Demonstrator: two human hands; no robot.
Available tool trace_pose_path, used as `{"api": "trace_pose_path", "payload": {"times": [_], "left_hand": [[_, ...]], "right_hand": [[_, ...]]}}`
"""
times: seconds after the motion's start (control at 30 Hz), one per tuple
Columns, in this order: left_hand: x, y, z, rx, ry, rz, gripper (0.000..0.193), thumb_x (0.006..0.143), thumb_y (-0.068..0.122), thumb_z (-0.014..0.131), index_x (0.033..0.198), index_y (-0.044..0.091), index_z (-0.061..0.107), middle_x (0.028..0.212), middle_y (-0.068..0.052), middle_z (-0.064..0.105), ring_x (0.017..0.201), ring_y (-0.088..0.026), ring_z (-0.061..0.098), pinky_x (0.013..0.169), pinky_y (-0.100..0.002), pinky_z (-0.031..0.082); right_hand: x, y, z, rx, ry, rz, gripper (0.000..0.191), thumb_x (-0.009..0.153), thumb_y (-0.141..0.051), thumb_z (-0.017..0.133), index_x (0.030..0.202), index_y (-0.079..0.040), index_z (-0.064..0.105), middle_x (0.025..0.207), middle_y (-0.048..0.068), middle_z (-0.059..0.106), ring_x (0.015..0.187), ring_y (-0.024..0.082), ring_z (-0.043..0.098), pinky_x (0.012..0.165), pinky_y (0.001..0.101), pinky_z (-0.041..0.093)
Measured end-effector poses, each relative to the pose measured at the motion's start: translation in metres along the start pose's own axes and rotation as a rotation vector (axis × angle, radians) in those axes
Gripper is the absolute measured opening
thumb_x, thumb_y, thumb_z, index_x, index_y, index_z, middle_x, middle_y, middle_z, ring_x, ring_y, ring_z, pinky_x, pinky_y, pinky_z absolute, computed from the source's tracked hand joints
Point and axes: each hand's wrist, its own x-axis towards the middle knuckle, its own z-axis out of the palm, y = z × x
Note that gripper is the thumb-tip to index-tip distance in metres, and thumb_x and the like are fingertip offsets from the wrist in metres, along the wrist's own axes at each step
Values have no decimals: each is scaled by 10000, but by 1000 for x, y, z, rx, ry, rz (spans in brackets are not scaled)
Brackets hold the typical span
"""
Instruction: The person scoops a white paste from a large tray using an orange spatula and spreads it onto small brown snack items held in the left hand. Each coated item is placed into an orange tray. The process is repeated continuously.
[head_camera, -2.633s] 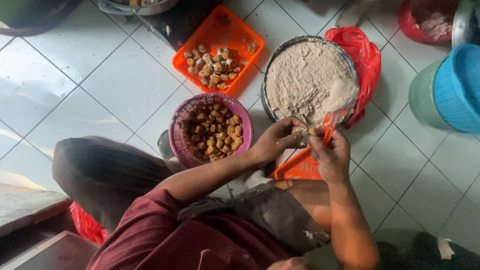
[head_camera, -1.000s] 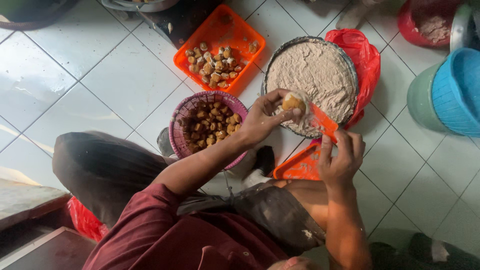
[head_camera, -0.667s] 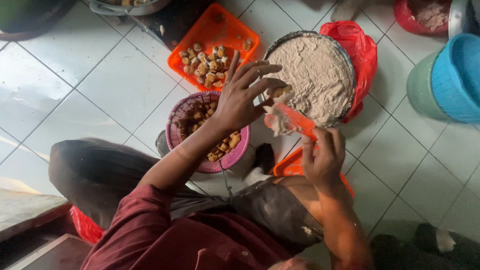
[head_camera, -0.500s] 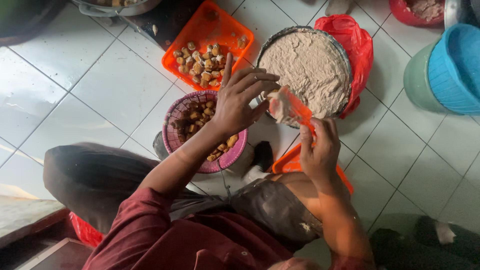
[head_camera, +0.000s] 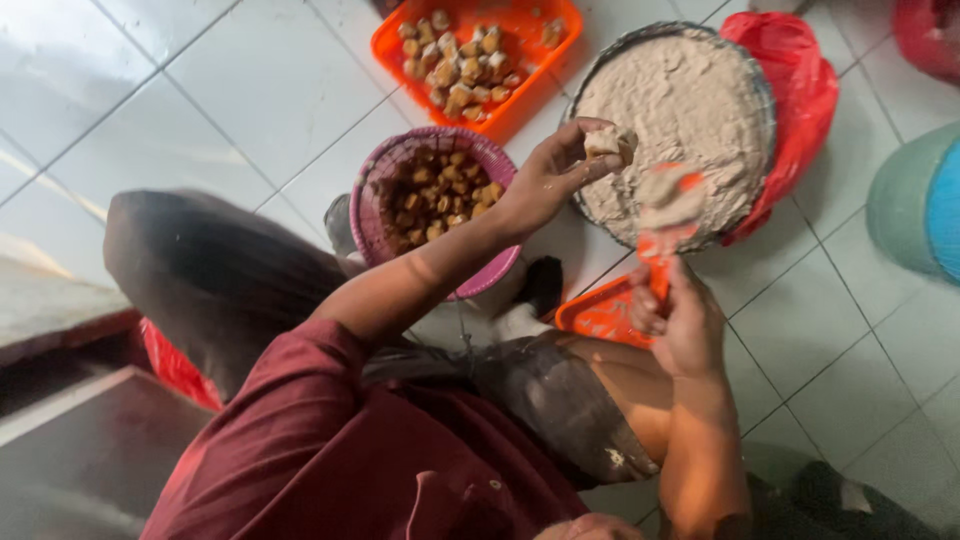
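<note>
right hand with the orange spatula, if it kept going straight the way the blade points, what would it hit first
Most likely the pale paste in the round basin. The right hand aims the orange spatula up-frame over the basin's near rim; how high it sits above is unclear.

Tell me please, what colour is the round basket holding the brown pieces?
Pinkish purple basket, seen in the head view.

Home kitchen floor (white tiles (head_camera: 250, 90), food baskets (head_camera: 470, 50))

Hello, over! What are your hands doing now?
Left hand pinching small brown stuffed piece. Right hand gripping orange plastic spatula, paste-loaded. Nothing between them.
</note>
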Motion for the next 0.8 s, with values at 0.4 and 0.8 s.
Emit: {"api": "trace_pose_path", "payload": {"times": [0.4,0.8], "left_hand": [[2,-85,-150,206,989,-436,320,916,271,693,1102,11,704,910,-55,692,770,-160,563,701,-362,484],[-81,-78,-157,1101,387,-563,461,978,258,670,1408,121,572,1353,-135,718,1250,-295,702,1063,-385,549]], "right_hand": [[3,-1,-31,175,48,-47,484,1188,-476,435,983,-63,584,698,-21,389,547,80,252,551,270,233],[3,-6,-36,199,41,2,513,1173,-533,455,984,-75,586,710,-18,386,546,75,260,564,262,237]]}}
